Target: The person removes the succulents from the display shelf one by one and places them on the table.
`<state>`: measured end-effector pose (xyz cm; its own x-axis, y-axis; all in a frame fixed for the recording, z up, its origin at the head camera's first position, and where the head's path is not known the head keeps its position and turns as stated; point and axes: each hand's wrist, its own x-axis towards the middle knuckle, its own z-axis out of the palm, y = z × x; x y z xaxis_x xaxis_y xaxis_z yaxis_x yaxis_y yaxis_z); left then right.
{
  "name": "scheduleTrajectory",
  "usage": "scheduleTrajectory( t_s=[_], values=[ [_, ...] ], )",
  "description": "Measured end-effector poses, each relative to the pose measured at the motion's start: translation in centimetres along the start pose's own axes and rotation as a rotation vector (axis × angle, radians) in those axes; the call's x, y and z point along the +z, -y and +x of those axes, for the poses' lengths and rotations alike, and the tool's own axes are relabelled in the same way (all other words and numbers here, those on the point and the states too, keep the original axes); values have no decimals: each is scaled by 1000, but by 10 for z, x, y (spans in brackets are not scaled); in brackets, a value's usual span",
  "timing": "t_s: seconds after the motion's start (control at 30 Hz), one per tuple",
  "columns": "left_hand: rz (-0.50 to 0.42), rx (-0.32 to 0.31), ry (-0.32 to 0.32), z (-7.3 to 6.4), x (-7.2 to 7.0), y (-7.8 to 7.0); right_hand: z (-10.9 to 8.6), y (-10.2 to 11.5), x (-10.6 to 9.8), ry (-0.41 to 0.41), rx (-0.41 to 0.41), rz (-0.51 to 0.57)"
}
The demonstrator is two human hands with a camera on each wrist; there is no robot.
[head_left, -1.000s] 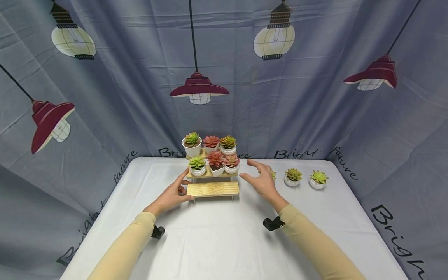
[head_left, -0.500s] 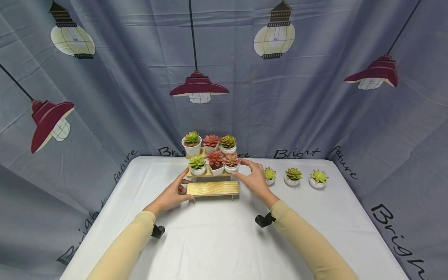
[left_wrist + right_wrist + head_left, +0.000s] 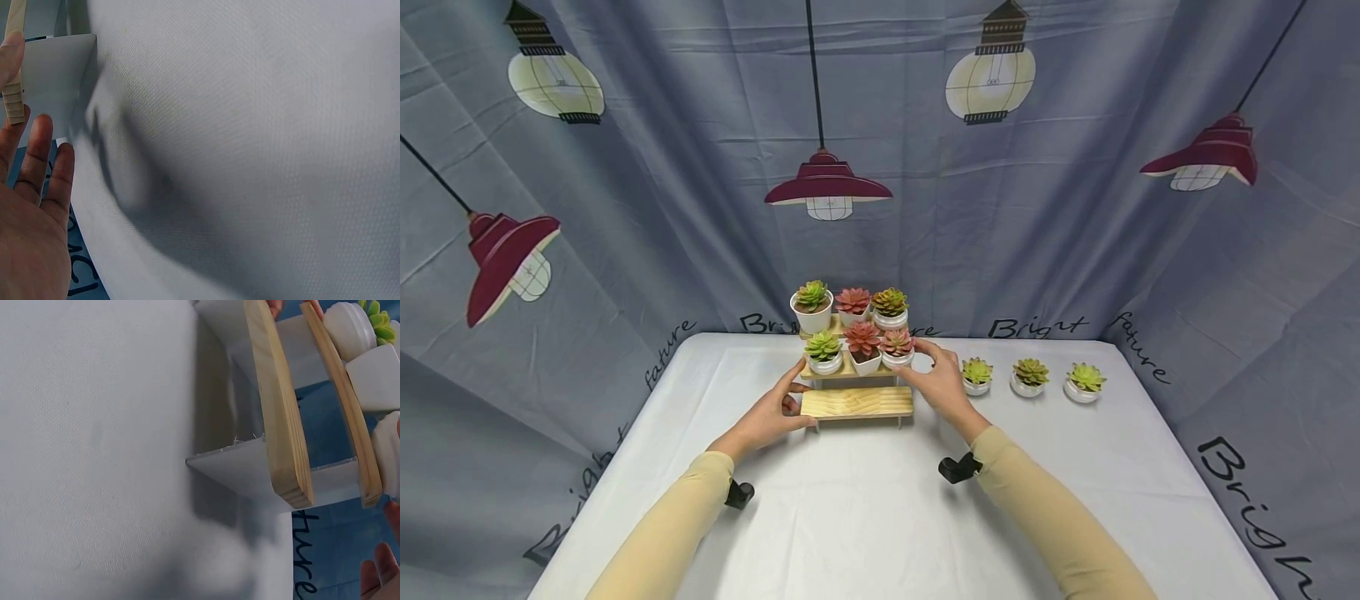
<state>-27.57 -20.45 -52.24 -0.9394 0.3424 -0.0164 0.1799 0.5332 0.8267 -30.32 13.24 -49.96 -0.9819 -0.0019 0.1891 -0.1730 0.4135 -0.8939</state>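
A three-tier wooden shelf stand [image 3: 857, 403] stands at the table's back. My left hand [image 3: 766, 422] grips its left side; in the left wrist view the thumb and index finger pinch the end of a board [image 3: 14, 106], the other fingers extended. At the right end of the middle tier, my right hand [image 3: 943, 387] holds a pink succulent [image 3: 897, 342] in a white pot between thumb and index finger. The right wrist view shows fingers [image 3: 384, 565] beside that pot, mostly cut off by the frame. A red succulent [image 3: 862, 337] and a green succulent [image 3: 823, 347] share the tier.
Several potted succulents stand on the top tier, including a green one [image 3: 812, 298]. Right of the stand, three potted succulents sit in a row, with a yellow-green one [image 3: 1084, 379] farthest right. A white cloth [image 3: 865, 500] covers the table; a grey-blue curtain [image 3: 1037, 208] hangs behind.
My right hand has moved left to the pink succulent's pot, uncovering the nearest potted succulent in the row on the right. My left hand has stayed on the stand.
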Motion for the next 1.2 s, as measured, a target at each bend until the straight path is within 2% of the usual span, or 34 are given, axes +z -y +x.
scheduleTrajectory(
  t_s=[0.27,0.53,1.2],
  values=[
    [6,1,-4,1,0,0,2,-2,3,-3,-15,74],
    [4,8,-2,1,0,0,3,-4,3,26,0,135],
    [-1,-14,-3,1,1,1,7,-6,9,25,-11,145]
  ],
)
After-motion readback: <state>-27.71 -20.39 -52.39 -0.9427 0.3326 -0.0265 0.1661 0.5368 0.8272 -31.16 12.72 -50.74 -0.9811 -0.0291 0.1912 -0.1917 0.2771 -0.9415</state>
